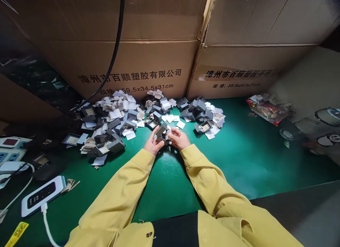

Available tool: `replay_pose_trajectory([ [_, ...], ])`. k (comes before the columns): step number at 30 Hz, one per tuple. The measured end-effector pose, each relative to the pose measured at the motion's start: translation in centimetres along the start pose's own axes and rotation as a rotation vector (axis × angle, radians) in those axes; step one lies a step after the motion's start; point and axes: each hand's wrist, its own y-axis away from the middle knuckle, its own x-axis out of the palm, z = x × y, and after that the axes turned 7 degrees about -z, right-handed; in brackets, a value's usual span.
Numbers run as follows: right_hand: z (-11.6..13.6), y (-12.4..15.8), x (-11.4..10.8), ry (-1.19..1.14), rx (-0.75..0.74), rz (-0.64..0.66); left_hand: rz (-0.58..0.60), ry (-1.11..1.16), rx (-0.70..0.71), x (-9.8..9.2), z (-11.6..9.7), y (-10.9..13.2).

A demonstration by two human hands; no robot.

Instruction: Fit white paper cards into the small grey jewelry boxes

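Observation:
Both my hands meet over the green table top point(239, 158), in yellow sleeves. My left hand point(152, 143) is closed around a small grey hinged box point(160, 130) whose lid stands open. My right hand point(179, 138) pinches the same box from the right side, with a bit of white card at its fingertips. Just beyond my hands lies a wide heap of small grey boxes and white inserts point(119, 116), with a second cluster of grey boxes point(198, 110) to the right.
Two large brown cartons point(148, 52) with printed lettering stand along the back edge. A black cable point(114, 52) hangs down across the left carton. A white device with a cable point(42, 195) and a power strip point(10, 147) lie at left. Crumpled wrappers point(265, 107) lie at right.

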Motion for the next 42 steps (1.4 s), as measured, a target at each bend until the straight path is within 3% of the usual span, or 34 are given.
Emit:
replay_pose_trajectory([
  [4, -0.3, 0.1, 0.2, 0.043, 0.034, -0.007, -0.019, 0.000, -0.002, -0.1, 0.2, -0.1],
  [10, -0.1, 0.7, 0.6, 0.207, -0.076, -0.050, -0.004, -0.041, 0.058, -0.3, 0.4, -0.4],
  [23, -1.0, 0.7, 1.1, 0.275, -0.114, -0.178, -0.009, -0.187, 0.115, 0.2, -0.1, 0.0],
  [26, -0.9, 0.7, 0.9, 0.295, -0.129, -0.145, -0.011, -0.183, 0.121, 0.1, 0.0, 0.0],
  [32, -0.2, 0.4, -0.6, 0.362, -0.106, 0.060, -0.003, -0.111, 0.089, -0.2, 0.3, -0.3],
  [37, 0.0, 0.0, -1.2, 0.596, -0.343, 0.071, -0.015, -0.096, 0.083, -0.3, 0.3, -0.4],
  [42, -0.2, 1.2, -0.2, 1.074, -0.572, 0.032, -0.065, -0.048, 0.001, -0.1, 0.0, -0.2],
])
